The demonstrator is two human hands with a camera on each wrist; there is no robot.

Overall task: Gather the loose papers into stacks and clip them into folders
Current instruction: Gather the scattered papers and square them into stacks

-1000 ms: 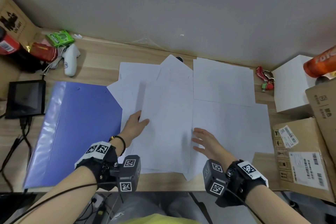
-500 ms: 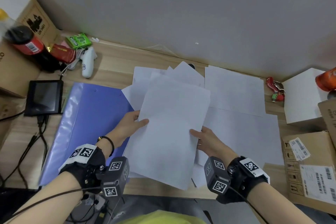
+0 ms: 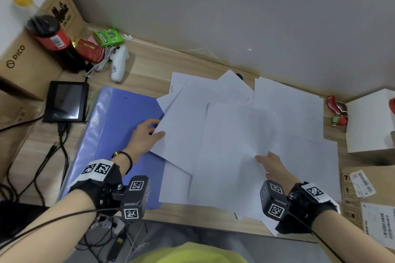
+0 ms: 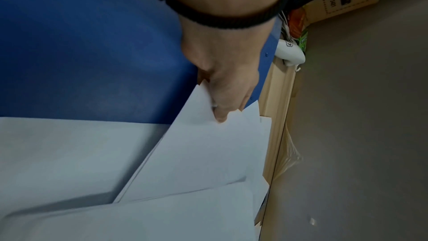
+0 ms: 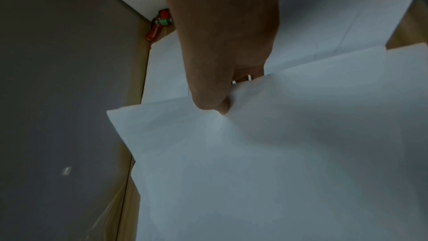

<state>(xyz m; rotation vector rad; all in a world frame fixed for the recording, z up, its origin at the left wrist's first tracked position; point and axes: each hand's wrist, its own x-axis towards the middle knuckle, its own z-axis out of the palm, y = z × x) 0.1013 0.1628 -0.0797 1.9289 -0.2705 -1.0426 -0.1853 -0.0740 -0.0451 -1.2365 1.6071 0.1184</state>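
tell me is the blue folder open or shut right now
Shut, as far as shows: the blue folder lies flat on the desk showing one plain cover, no clip or inside visible. Papers overlap its right edge.

blue folder: right part under sheets | right hand: fingers hidden under paper | brown box: cut by edge
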